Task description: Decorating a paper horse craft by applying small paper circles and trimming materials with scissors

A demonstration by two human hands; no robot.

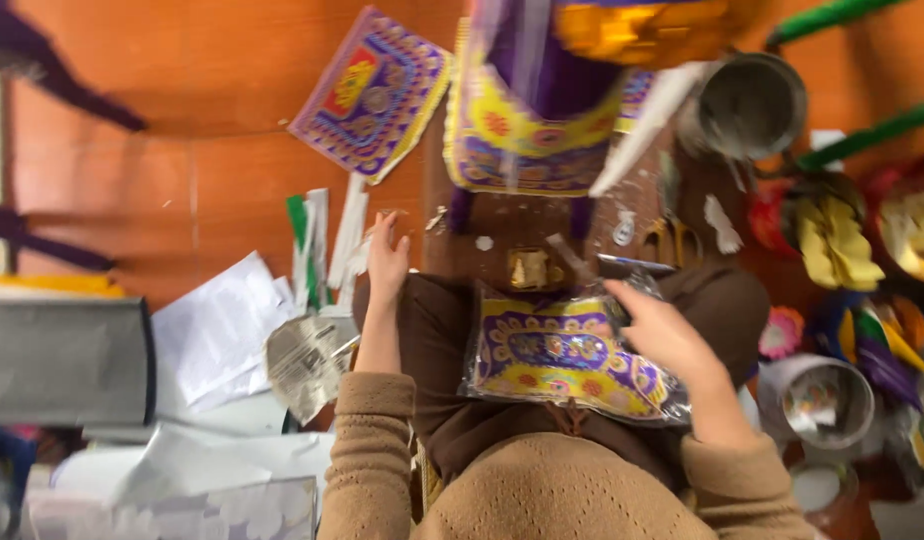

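Head view: the right hand [654, 325] grips the upper edge of a purple-and-yellow patterned sheet [562, 360] in a clear wrapper, steadied flat on the lap. The left hand [387, 262] reaches out, fingers spread and empty, towards white paper strips [347, 235] (floor, slightly blurred).

Orange tiled floor [212, 80] bears patterned purple sheet [372, 92] and white papers [222, 335].
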